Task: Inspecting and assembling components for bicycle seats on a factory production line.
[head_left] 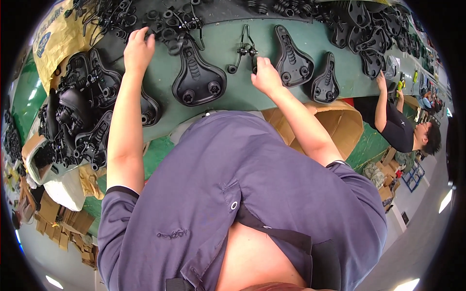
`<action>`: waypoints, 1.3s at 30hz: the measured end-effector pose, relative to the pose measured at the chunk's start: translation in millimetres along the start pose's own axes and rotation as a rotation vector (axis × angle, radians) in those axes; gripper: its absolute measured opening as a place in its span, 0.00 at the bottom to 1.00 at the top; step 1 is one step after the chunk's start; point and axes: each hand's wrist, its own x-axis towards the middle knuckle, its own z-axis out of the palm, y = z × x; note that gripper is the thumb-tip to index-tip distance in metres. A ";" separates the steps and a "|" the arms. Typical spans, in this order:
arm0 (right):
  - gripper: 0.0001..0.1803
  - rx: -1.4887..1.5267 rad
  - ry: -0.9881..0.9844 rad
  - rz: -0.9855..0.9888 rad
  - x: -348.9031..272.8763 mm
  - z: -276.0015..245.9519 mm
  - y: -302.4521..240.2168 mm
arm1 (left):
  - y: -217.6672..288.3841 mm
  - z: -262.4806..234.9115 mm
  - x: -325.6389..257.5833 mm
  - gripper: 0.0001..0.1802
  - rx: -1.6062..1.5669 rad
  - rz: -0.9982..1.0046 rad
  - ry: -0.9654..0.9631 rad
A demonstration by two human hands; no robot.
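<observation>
A bicycle saddle [199, 80] lies underside up on the green table in front of me, with a round fitting in one of its rear sockets. Just right of it is a bent-wire saddle rail [246, 48] with a clamp across its middle. My right hand [267, 77] closes on the near right end of that rail. Its fingertips are partly turned from view. My left hand [139, 51] reaches to the edge of a heap of black rings and small parts [170, 24]; its fingers are apart and I see nothing in them.
Two more upturned saddles [294, 60] [326, 82] lie to the right. Saddles with rails fitted [80, 106] are piled at the left by a yellow sack [56, 41]. A cardboard box [342, 126] stands below the table edge. A co-worker [398, 121] handles saddles at the far right.
</observation>
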 end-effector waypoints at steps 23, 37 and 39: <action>0.26 -0.168 -0.143 -0.093 -45.9 9.8 9.5 | 50.2 18.1 -39.5 0.11 0.020 0.142 0.002; 0.52 0.112 0.072 0.292 10.4 14.1 -49.6 | 44.0 65.3 -288.1 0.09 -1.158 -1.117 0.246; 0.52 0.120 0.097 0.274 9.1 15.1 -46.9 | 45.4 78.9 -324.5 0.11 -1.123 -1.117 0.021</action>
